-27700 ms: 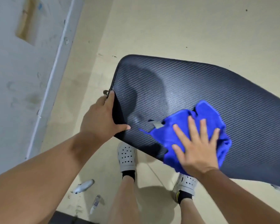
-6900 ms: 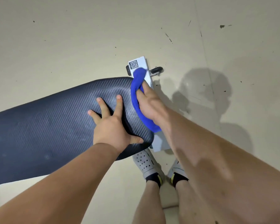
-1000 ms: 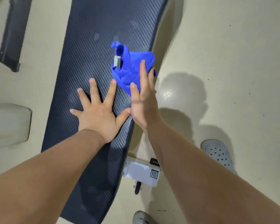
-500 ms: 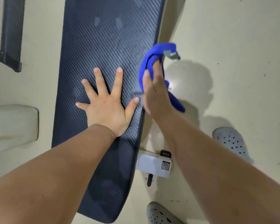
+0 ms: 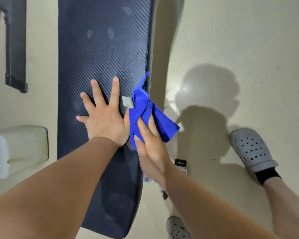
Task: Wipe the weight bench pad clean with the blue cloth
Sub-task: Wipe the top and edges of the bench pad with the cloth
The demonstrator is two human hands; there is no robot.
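Right hand wiping the pad's right edge, left hand bracing.

I see my left hand (image 5: 104, 118) flat, fingers spread on the dark ribbed bench pad (image 5: 102, 49). My right hand (image 5: 150, 149) pinches the bunched blue cloth (image 5: 145, 111), its grip closed around folds draped over that edge.

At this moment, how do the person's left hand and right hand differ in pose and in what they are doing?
The left hand lies flat and palm down on the bench pad, fingers spread; the right hand is closed around the blue cloth. The left hand holds nothing, while the right holds the cloth. The left sits on the pad's top; the right is at its right edge. Both are bare.
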